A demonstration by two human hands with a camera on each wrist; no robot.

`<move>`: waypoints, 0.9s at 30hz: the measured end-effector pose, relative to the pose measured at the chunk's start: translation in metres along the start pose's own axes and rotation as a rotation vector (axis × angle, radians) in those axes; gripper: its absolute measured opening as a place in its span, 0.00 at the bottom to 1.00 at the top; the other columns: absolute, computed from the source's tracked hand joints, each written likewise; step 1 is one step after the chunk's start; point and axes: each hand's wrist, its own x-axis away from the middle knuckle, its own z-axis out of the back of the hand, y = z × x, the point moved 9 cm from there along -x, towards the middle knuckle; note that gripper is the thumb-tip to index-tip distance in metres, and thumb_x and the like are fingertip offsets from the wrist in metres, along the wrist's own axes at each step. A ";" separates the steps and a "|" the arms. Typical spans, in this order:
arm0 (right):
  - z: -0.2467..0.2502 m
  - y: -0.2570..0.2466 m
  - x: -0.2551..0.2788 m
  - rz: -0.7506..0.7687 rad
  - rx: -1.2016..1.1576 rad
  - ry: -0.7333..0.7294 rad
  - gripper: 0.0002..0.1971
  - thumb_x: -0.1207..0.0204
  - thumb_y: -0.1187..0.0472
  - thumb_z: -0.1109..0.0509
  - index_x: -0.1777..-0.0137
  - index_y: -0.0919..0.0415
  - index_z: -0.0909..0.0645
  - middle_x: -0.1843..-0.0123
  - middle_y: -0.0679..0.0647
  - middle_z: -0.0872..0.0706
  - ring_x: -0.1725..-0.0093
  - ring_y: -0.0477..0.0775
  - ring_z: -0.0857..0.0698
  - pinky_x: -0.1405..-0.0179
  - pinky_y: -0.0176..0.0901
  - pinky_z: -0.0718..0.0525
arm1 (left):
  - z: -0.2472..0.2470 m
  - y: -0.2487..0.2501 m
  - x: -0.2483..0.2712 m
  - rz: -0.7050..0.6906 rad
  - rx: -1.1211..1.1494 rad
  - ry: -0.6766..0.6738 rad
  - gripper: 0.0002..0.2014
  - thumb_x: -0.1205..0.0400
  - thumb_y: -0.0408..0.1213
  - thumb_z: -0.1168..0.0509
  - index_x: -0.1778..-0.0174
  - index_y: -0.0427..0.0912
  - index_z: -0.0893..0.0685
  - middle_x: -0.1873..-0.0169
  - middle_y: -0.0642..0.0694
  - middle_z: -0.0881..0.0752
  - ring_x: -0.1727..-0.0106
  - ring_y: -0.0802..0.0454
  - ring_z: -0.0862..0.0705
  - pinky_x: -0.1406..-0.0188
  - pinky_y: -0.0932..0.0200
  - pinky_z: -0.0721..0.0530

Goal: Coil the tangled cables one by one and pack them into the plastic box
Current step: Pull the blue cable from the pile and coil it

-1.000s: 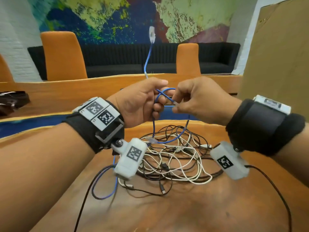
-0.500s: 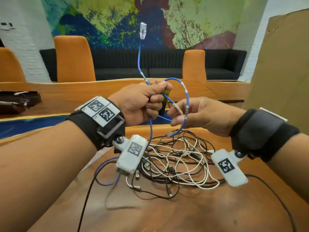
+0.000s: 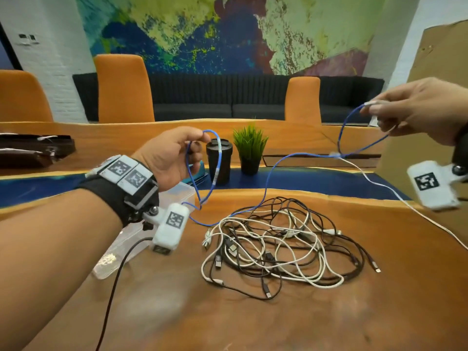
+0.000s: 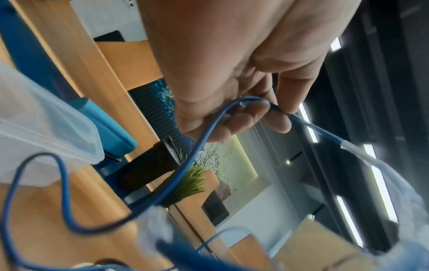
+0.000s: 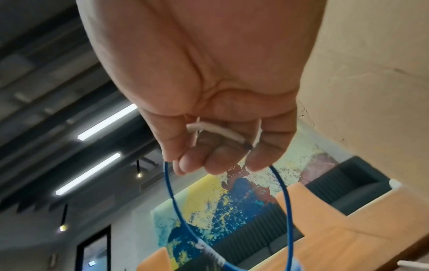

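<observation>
A thin blue cable [image 3: 268,178] stretches in the air between my two hands above the wooden table [image 3: 278,312]. My left hand [image 3: 197,143] pinches a hanging loop of it between thumb and fingers; the left wrist view shows the blue cable [image 4: 202,139] passing under the curled fingertips. My right hand [image 3: 374,110], raised at the far right, grips another loop and a white end piece; the blue cable [image 5: 286,198] hangs below it. A tangle of white and black cables [image 3: 278,244] lies on the table. The clear plastic box [image 3: 186,192] stands under my left wrist.
A black cup [image 3: 219,160] and a small green plant [image 3: 249,148] stand behind the tangle. A large cardboard panel [image 3: 430,72] rises at the right. A white cable [image 3: 405,198] trails off to the right edge. A dark bag [image 3: 30,148] lies far left.
My hands have moved apart: the right hand has pulled the blue cable up and far to the right, drawing it out of the tangle. The left hand keeps a loop.
</observation>
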 end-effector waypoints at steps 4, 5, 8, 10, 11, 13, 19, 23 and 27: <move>-0.006 -0.026 0.004 0.039 0.034 0.023 0.11 0.20 0.52 0.29 0.47 0.58 0.11 0.64 0.57 0.17 0.71 0.51 0.25 0.69 0.41 0.28 | -0.026 -0.010 0.010 -0.030 -0.433 -0.072 0.10 0.30 0.41 0.33 0.60 0.41 0.10 0.63 0.45 0.17 0.59 0.52 0.21 0.54 0.52 0.22; -0.013 -0.039 0.006 0.069 0.056 0.014 0.11 0.19 0.51 0.29 0.48 0.57 0.11 0.64 0.57 0.16 0.72 0.51 0.25 0.71 0.40 0.29 | -0.035 -0.010 0.012 -0.052 -0.579 -0.092 0.13 0.29 0.42 0.32 0.55 0.40 0.09 0.58 0.43 0.14 0.55 0.51 0.19 0.50 0.50 0.20; -0.035 -0.082 0.015 0.182 0.089 -0.036 0.13 0.19 0.49 0.30 0.50 0.57 0.11 0.68 0.56 0.15 0.72 0.54 0.24 0.74 0.41 0.28 | -0.054 0.016 0.017 -0.258 -0.854 0.008 0.14 0.20 0.45 0.29 0.42 0.44 0.13 0.42 0.44 0.12 0.43 0.52 0.17 0.41 0.56 0.20; -0.052 -0.109 0.023 0.249 0.108 -0.092 0.13 0.20 0.48 0.30 0.51 0.57 0.11 0.70 0.55 0.14 0.72 0.55 0.23 0.73 0.43 0.27 | -0.069 0.042 0.024 -0.445 -0.945 0.034 0.28 0.23 0.54 0.27 0.29 0.47 0.20 0.33 0.50 0.18 0.34 0.55 0.20 0.32 0.58 0.23; -0.059 -0.121 0.026 0.269 0.106 -0.111 0.13 0.20 0.48 0.30 0.51 0.56 0.10 0.70 0.55 0.14 0.73 0.54 0.23 0.72 0.44 0.27 | -0.078 0.051 0.027 -0.511 -0.985 0.018 0.32 0.23 0.54 0.26 0.25 0.47 0.23 0.32 0.51 0.21 0.30 0.55 0.23 0.29 0.59 0.26; -0.064 -0.141 0.031 0.297 0.064 -0.116 0.13 0.19 0.48 0.31 0.50 0.55 0.11 0.68 0.57 0.14 0.74 0.53 0.22 0.72 0.45 0.26 | -0.088 0.064 0.033 -0.590 -1.036 0.005 0.25 0.20 0.50 0.28 0.28 0.46 0.21 0.33 0.47 0.18 0.30 0.52 0.21 0.28 0.56 0.25; -0.051 -0.160 0.026 0.308 0.011 -0.029 0.13 0.19 0.49 0.32 0.49 0.57 0.11 0.66 0.59 0.13 0.76 0.50 0.22 0.82 0.37 0.29 | -0.084 0.067 0.047 -0.505 -0.530 -0.173 0.10 0.11 0.31 0.41 0.57 0.37 0.19 0.65 0.40 0.14 0.60 0.44 0.12 0.60 0.58 0.14; -0.042 -0.164 0.020 0.402 0.252 0.145 0.12 0.21 0.49 0.28 0.54 0.57 0.10 0.68 0.56 0.12 0.74 0.53 0.20 0.70 0.46 0.19 | -0.079 0.060 0.056 -0.278 -0.139 -0.250 0.13 0.12 0.34 0.49 0.60 0.41 0.23 0.73 0.49 0.28 0.75 0.54 0.30 0.72 0.58 0.32; -0.041 -0.154 0.015 0.412 0.448 0.217 0.10 0.21 0.49 0.28 0.53 0.54 0.10 0.64 0.53 0.11 0.62 0.58 0.13 0.55 0.53 0.13 | -0.071 0.062 0.063 -0.172 -0.071 -0.333 0.12 0.13 0.39 0.46 0.59 0.43 0.20 0.74 0.51 0.35 0.76 0.57 0.42 0.76 0.61 0.47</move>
